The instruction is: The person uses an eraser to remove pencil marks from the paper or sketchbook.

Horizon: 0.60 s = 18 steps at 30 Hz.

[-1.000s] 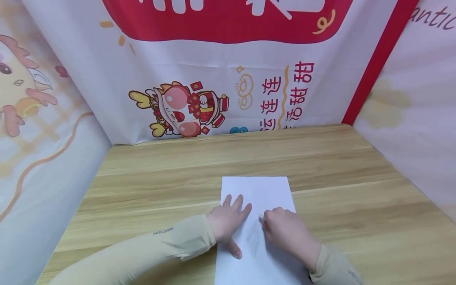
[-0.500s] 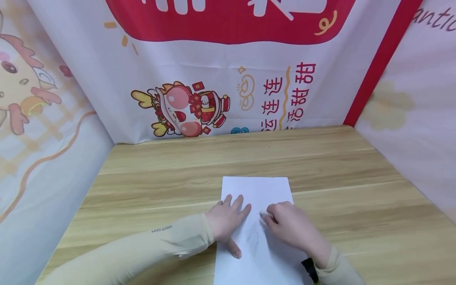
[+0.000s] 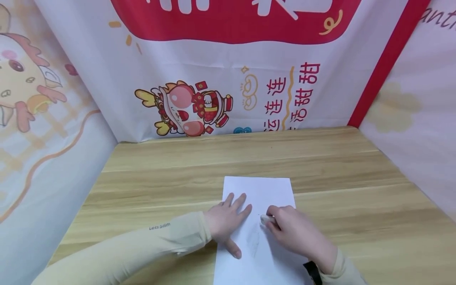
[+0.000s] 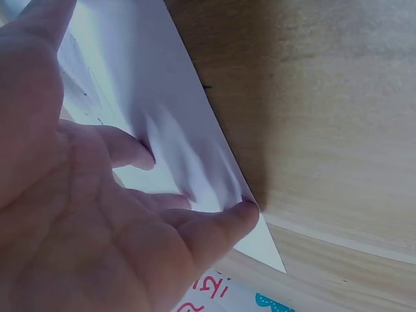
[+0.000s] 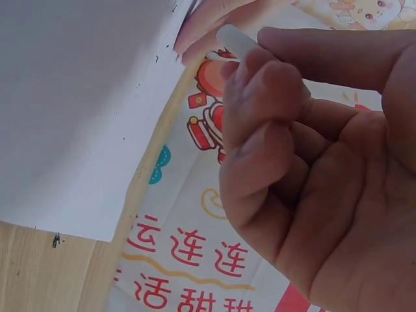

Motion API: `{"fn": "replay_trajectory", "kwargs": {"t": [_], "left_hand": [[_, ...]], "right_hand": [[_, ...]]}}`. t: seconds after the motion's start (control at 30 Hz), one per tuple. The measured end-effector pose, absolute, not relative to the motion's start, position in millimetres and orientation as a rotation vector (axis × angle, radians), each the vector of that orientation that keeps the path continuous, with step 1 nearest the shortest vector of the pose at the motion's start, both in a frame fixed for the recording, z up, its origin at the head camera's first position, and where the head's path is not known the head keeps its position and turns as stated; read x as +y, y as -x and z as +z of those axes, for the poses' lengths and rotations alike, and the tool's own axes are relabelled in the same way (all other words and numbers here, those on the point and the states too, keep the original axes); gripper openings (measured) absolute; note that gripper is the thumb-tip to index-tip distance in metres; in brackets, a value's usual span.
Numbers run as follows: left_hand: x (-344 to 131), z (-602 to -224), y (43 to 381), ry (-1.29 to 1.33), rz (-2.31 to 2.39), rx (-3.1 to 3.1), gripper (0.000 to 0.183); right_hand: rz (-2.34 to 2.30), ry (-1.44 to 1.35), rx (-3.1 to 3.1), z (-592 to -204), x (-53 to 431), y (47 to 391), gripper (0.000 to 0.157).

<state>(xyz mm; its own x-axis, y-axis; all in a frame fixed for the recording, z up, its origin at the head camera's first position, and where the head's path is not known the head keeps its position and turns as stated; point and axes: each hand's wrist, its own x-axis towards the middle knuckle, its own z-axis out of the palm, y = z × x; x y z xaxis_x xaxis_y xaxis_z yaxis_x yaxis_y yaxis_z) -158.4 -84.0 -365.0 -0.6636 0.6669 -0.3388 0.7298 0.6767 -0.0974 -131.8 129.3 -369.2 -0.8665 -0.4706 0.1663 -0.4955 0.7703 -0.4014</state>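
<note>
Banner (image 3: 228, 67) behind the table carries red characters 连连 and 甜甜 at 1 o'clock of the paper; the left sleeve (image 3: 142, 245) bears small lettering, too small to read surely. White paper (image 3: 258, 190) lies on the wooden table (image 3: 338, 170), near edge, centre. Left hand (image 3: 226, 221) presses flat on it, fingers spread. Right hand (image 3: 292, 231) pinches a white eraser (image 3: 266, 219) against the sheet, at 3 o'clock of the left hand. Faint grey smudges (image 3: 253, 239) lie between the hands.
</note>
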Motion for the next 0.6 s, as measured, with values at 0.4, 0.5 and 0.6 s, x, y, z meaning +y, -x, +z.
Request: {"fn": "replay_trajectory", "kwargs": {"t": [0.4, 0.5, 0.6], "left_hand": [[-86, -366, 163, -1.135, -0.351, 2.598, 0.119], [-85, -365, 164, -1.132, -0.367, 2.592, 0.117], [-85, -365, 166, -1.154, -0.378, 2.596, 0.117]], "right_hand": [[0.563, -0.719, -2.906, -363, 124, 120, 0.015], [0.584, -0.719, -2.928, -362, 125, 119, 0.015], [0.614, -0.746, -2.934, -363, 127, 120, 0.016]]}}
